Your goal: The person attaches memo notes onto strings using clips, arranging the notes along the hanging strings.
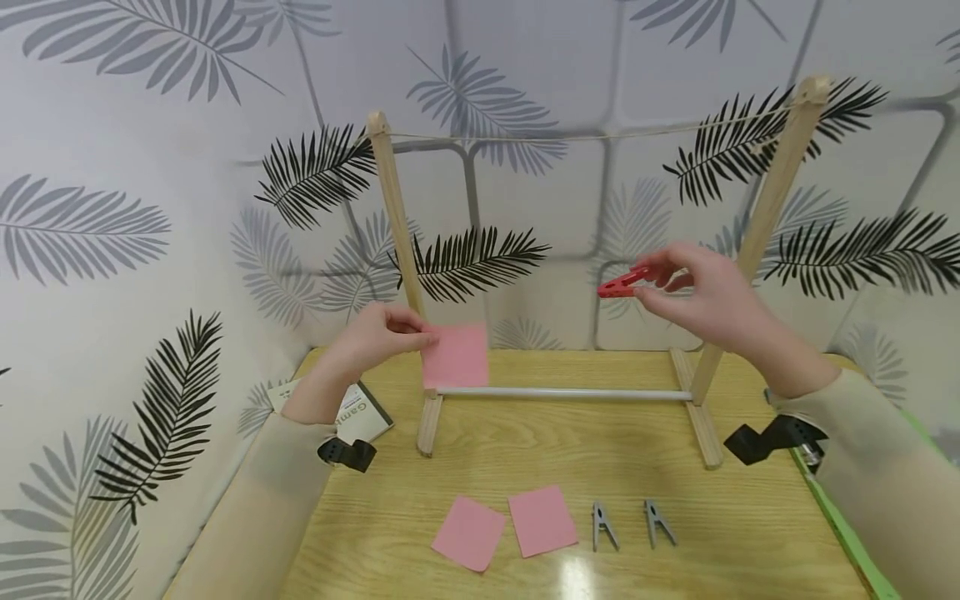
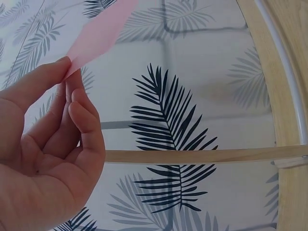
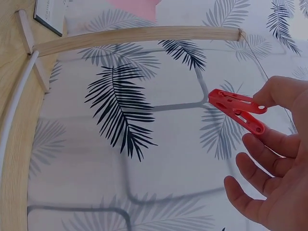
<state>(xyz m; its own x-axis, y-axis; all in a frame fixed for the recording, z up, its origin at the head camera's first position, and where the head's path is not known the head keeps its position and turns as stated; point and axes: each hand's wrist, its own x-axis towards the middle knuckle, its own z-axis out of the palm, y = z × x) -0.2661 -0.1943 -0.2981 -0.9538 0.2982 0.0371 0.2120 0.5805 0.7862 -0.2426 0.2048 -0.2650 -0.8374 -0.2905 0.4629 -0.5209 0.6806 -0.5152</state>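
Observation:
My left hand (image 1: 382, 337) pinches a pink paper square (image 1: 459, 357) by its upper left corner, in front of the left post of a wooden frame (image 1: 400, 225). In the left wrist view the pink sheet (image 2: 98, 36) sits between thumb and index finger. My right hand (image 1: 705, 292) holds a red clothespin (image 1: 621, 285) by its handle ends, left of the right post. Seen from the right wrist, thumb and index finger are on the two arms of the red clothespin (image 3: 236, 110), its tip pointing left. A thin string (image 1: 585, 136) runs between the post tops, above both hands.
Two pink paper squares (image 1: 470, 533) and two grey clothespins (image 1: 603, 527) lie on the wooden table (image 1: 360, 517) near the front. A white rod (image 1: 562, 392) joins the frame's feet. A book (image 1: 363, 414) lies at the left, and a green edge (image 1: 843, 525) runs along the right.

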